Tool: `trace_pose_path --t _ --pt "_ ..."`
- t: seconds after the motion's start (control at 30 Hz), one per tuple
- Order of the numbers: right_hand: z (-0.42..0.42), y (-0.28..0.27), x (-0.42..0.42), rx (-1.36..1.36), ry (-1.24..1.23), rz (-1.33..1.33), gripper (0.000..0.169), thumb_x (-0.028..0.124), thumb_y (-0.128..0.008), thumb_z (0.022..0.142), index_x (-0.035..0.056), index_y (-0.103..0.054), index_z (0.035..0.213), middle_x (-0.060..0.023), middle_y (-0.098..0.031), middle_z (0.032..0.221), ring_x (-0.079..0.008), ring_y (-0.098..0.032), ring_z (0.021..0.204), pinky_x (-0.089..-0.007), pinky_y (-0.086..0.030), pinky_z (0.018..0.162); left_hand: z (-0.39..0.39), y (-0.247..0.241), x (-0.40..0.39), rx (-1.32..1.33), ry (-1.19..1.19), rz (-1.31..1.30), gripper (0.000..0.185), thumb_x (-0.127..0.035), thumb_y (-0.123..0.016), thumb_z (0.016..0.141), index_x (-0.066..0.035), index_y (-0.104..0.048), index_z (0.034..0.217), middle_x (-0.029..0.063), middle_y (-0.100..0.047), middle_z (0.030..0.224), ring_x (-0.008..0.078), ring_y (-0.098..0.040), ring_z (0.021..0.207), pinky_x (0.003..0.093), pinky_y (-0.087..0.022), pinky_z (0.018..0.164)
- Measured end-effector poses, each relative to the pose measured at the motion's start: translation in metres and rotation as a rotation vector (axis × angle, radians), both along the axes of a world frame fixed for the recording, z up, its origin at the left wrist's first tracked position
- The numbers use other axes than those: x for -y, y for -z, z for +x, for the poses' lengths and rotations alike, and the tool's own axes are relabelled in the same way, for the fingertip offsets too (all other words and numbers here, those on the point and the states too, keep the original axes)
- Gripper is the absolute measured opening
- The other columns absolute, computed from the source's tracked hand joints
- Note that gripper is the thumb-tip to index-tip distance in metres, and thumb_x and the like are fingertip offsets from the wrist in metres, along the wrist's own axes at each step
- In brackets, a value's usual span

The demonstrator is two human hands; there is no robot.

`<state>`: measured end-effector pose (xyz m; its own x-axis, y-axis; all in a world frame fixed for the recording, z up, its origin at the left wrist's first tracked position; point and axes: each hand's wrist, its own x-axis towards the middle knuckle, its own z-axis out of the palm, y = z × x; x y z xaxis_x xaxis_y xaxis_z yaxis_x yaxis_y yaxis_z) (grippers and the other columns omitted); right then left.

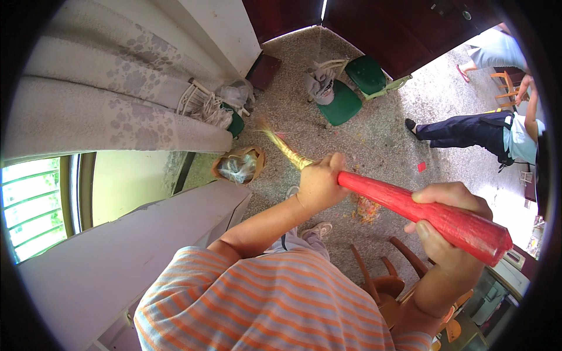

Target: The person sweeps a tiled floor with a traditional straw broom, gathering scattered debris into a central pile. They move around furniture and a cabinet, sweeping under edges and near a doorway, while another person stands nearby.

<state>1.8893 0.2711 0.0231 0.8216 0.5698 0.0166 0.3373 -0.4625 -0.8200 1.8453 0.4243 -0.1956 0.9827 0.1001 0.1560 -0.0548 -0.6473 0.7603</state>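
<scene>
A broom with a thick red handle (382,191) slants across the view, its butt end close to the camera at right. My left hand (321,183) is wrapped around the lower part, where red gives way to yellow bound straw (287,151). Higher up, my right hand (456,223) grips the handle near its butt, thumb on the near side. The straw tip is blurred above the speckled floor (382,153). Beneath the handle lies a small heap of colourful scraps (368,211), partly hidden by it. My shoe (319,230) is beside that heap.
A brown paper bag (262,166) holding plastic stands at left. Green-seated chairs (340,107) are ahead, one bearing a bag. Wooden stools (382,285) crowd the lower right. A person in dark trousers (465,129) and another person (496,52) are at right. A red scrap (422,166) lies on the floor.
</scene>
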Motion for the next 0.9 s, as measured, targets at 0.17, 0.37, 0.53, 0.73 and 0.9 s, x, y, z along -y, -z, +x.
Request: trace_pose_path --t 0.17,0.37,0.53,0.73,0.9 --pt "0.029 0.045 -0.026 -0.113 -0.079 0.174 0.02 -0.001 -0.062 0.073 -0.0013 -0.059 0.093 -0.0091 -0.06 0.083 -0.0134 -0.062 0.066 -0.0232 -0.05 0.057 0.007 0.04 -0.038 0.019 -0.117 0.158 0.027 -0.022 -0.067 0.067 -0.009 -0.047 0.079 0.0094 -0.056 0.063 0.029 -0.058 0.053 0.0395 -0.047 0.047" --pt "0.063 0.118 -0.076 -0.366 -0.153 0.145 0.018 0.015 -0.061 0.079 0.0045 -0.06 0.094 -0.0023 -0.061 0.078 -0.0076 -0.057 0.066 -0.0206 -0.045 0.055 0.024 0.118 -0.081 -0.109 -0.26 0.209 0.034 -0.035 -0.07 0.066 -0.011 -0.051 0.081 0.01 -0.06 0.064 0.032 -0.061 0.058 0.0408 -0.048 0.052" --pt "0.075 0.124 -0.053 -0.405 0.086 0.063 0.019 0.015 -0.062 0.079 0.0054 -0.06 0.095 -0.0027 -0.062 0.074 -0.0085 -0.058 0.06 -0.0233 -0.045 0.051 0.063 0.142 -0.049 -0.234 -0.099 0.103 0.033 -0.035 -0.064 0.069 -0.013 -0.049 0.089 0.0146 -0.061 0.066 0.0364 -0.061 0.064 0.046 -0.048 0.058" --pt "-0.006 0.092 0.011 -0.486 0.485 0.079 0.019 0.012 -0.061 0.081 0.0034 -0.058 0.098 -0.0036 -0.062 0.074 -0.0092 -0.061 0.062 -0.0196 -0.043 0.048 0.021 0.104 0.001 -0.235 0.256 0.088 0.036 -0.04 -0.063 0.072 -0.01 -0.047 0.084 0.0125 -0.058 0.061 0.0333 -0.059 0.056 0.0453 -0.045 0.05" --pt "-0.081 0.039 0.054 -0.387 0.648 -0.035 0.023 0.013 -0.053 0.084 -0.0009 -0.05 0.102 -0.0143 -0.062 0.081 -0.0177 -0.063 0.06 -0.0196 -0.044 0.045 -0.026 0.059 0.042 -0.057 0.486 -0.018 0.037 -0.034 -0.067 0.067 -0.007 -0.046 0.081 0.0106 -0.054 0.068 0.0318 -0.058 0.061 0.0421 -0.045 0.051"
